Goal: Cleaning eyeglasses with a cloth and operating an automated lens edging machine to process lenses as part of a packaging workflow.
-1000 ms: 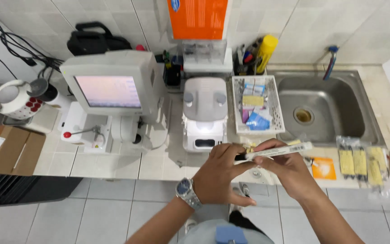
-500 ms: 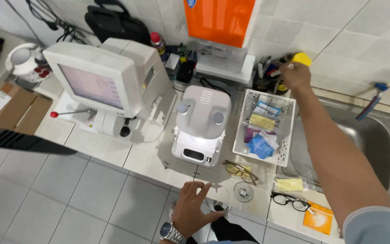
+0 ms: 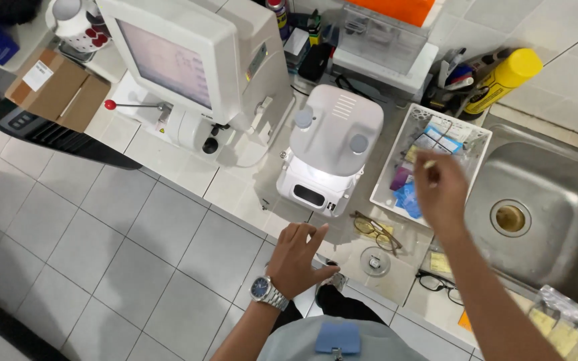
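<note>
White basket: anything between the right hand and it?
Nothing visible. The right hand hovers over the near edge of the white basket, pinching something small and pale that I cannot identify. The basket's top is open, with packets inside. The left hand is spread lower down, by the glasses, out of the way.

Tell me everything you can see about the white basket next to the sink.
The white basket is a rectangular tray of what looks like plastic, with slotted, lattice-like walls and a rim. It sits flat on the tiled counter, between the white machine and the steel sink. Inside lie small packets in blue, purple, yellow and white, loosely piled. The right hand hovers over its near right corner, pinching something small and pale; whether it touches the basket cannot be told.
</note>
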